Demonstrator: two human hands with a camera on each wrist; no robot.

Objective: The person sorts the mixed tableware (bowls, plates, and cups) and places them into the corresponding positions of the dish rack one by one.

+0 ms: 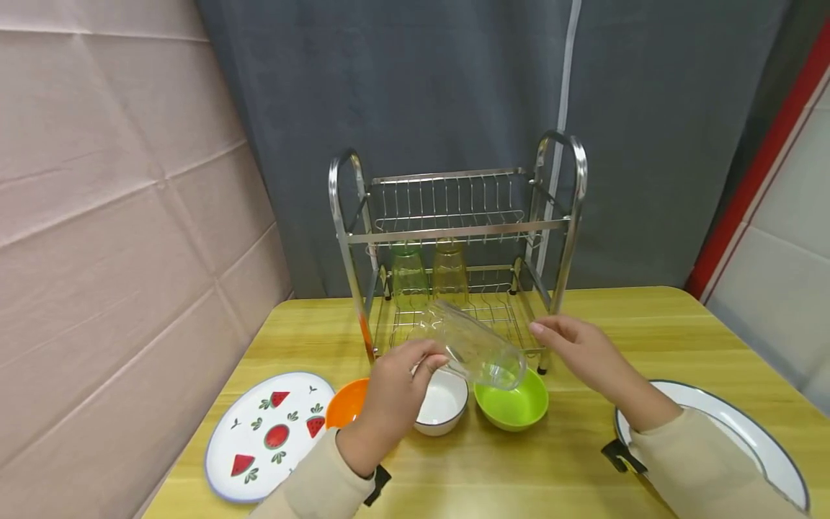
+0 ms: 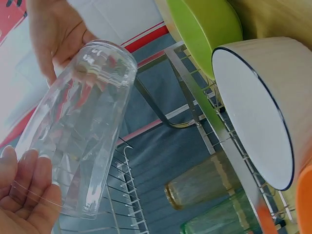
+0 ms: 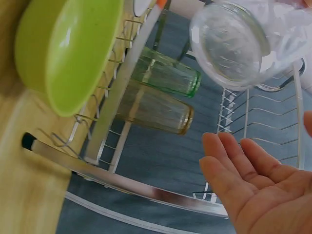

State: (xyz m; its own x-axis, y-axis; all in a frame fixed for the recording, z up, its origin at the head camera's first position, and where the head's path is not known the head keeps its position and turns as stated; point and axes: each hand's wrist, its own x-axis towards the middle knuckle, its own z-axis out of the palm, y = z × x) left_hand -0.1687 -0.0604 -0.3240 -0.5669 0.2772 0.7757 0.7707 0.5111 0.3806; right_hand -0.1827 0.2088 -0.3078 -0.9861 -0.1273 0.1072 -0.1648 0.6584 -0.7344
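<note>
The left hand [image 1: 403, 382] grips a clear glass [image 1: 476, 346] near its rim; the glass is tilted, its thick base toward the right. In the left wrist view the left fingers [image 2: 30, 187] curl round the rim end of the glass [image 2: 83, 126]. The right hand [image 1: 586, 353] is apart from the glass, to the right of its base, and holds nothing; the right wrist view shows its relaxed fingers [image 3: 251, 168]. Behind stands a two-tier metal rack [image 1: 454, 234], with a green glass [image 1: 408, 277] and a yellowish glass [image 1: 450, 277] upside down on its lower tier.
In front of the rack sit an orange bowl [image 1: 345, 404], a white bowl [image 1: 443, 401] and a green bowl [image 1: 512, 405]. A plate with watermelon pictures [image 1: 259, 440] lies at left. White dark-rimmed plates [image 1: 733, 422] lie at right, partly under the right sleeve.
</note>
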